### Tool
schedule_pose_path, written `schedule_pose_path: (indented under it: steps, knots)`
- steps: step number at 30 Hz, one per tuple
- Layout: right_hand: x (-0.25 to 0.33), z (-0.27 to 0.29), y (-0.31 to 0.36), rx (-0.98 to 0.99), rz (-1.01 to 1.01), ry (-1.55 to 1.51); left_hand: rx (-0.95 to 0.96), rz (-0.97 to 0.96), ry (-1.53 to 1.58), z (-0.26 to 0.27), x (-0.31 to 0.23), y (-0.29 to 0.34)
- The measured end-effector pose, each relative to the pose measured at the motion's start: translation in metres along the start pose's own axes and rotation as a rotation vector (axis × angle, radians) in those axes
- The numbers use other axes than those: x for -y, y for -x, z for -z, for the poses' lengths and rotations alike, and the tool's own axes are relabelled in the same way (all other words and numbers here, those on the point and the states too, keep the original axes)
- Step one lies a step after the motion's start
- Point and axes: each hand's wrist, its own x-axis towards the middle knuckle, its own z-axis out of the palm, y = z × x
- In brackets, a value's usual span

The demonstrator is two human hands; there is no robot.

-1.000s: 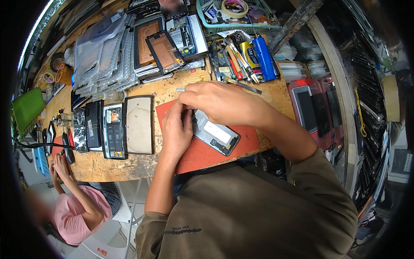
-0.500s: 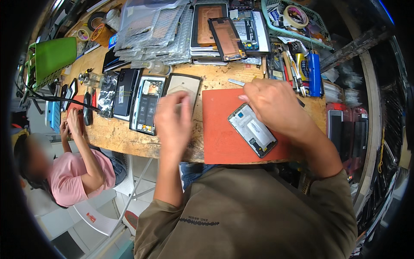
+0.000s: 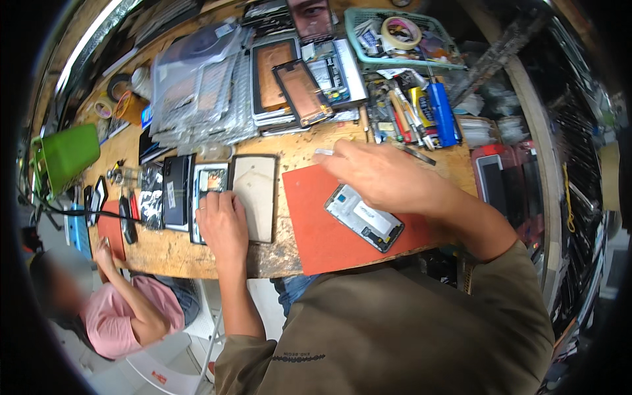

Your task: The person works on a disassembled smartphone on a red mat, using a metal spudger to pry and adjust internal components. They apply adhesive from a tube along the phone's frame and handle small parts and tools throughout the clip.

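Note:
My left hand (image 3: 224, 222) rests over the lower part of an opened device (image 3: 212, 180) with bared insides. Its fingers lie apart on it, the thumb hidden. My right hand (image 3: 365, 172) is closed above the upper edge of an opened phone (image 3: 365, 219), a grey frame with a white label. From its fingertips pokes the pale end of a thin flat tool (image 3: 323, 152); the rest is covered. Under the phone lies a red mat (image 3: 304, 214). A beige panel with a dark rim (image 3: 255, 197) sits just right of my left hand.
Behind are bubble-wrap sleeves (image 3: 197, 92), stacked screens and frames (image 3: 273, 72), and a teal basket (image 3: 359, 62) with tape. Pens and tubes (image 3: 408, 108) lie at the back right. A dark phone (image 3: 175, 191) stands left. A person in a pink shirt (image 3: 135, 313) sits far left.
My left hand has moved left and down onto the opened device, from a blurred place beside it. My right hand stays by the phone. The whole view has shifted and tilted.

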Motion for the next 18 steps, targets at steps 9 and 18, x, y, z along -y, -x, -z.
schedule_pose_path:
  steps: [9,18]
  knots:
    - [-0.007,-0.004,0.003,0.115,-0.078,0.041,0.014,0.062,0.307,0.007,-0.011,-0.001]
    - [-0.003,-0.005,0.000,0.170,-0.144,0.012,-0.084,0.089,0.737,0.006,-0.054,0.005]
